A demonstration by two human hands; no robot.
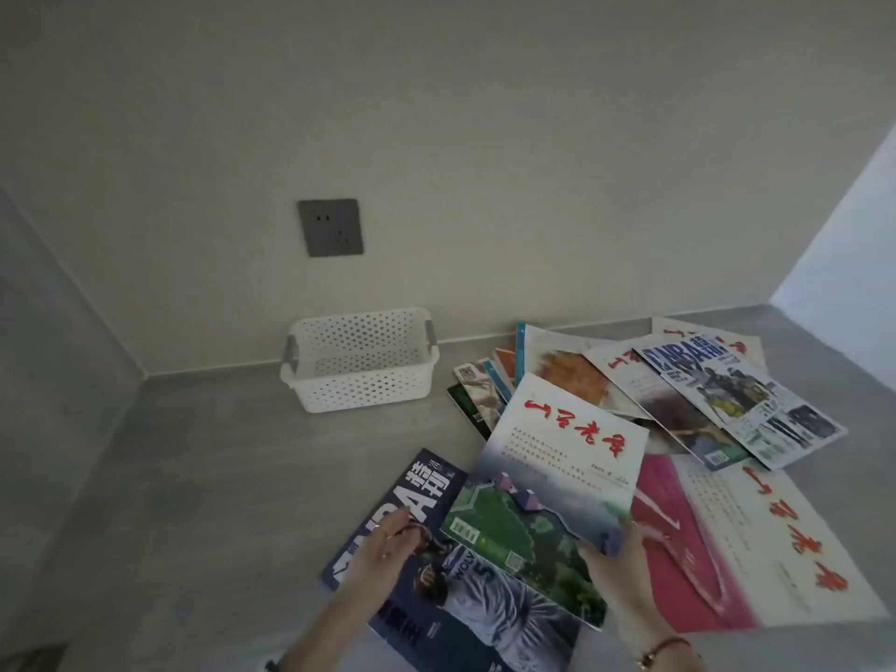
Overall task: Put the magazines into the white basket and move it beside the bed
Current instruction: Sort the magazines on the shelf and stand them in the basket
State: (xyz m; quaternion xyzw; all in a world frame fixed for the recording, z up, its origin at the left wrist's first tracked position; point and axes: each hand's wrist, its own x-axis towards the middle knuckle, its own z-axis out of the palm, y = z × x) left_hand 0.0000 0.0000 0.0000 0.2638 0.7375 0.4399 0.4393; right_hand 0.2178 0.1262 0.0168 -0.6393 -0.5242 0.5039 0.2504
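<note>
A white perforated basket with grey handles stands against the wall, with nothing visible inside. Several magazines lie spread over the grey floor to its right. My right hand grips the near corner of a magazine with red lettering and a green landscape cover, which is lifted and tilted. My left hand rests, fingers bent, on a dark blue basketball magazine that lies flat under it. A pink and white magazine lies to the right. More magazines overlap in a pile behind it.
A grey wall socket sits above the basket. The grey floor meets the wall in a corner at the left. A bright surface shows at the right edge.
</note>
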